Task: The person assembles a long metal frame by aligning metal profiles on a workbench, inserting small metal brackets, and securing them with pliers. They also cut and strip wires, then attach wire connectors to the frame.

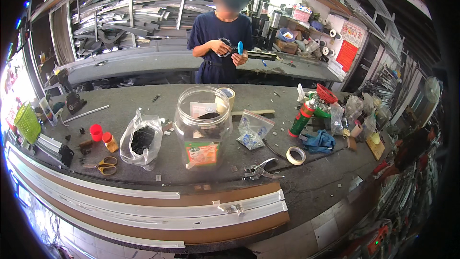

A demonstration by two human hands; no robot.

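Neither of my hands is in the picture. In front of me a grey workbench [268,182] carries long white aluminium rails [143,208] lying on a brown board along its near edge. A small metal fitting [233,207] sits on one rail. Behind the rails stand a large clear plastic jar [202,127], a clear bag of dark parts [142,140], a zip bag of small pieces [254,128], metal pliers [258,170], yellow-handled scissors [104,166] and a tape roll [295,155].
A person in a dark blue shirt [221,31] stands beyond the bench, handling a small blue item [240,47]. A green spray can [302,117], blue cloth [320,141], red basket [327,94] and plastic bags crowd the right. Metal profiles fill the back shelves [134,14].
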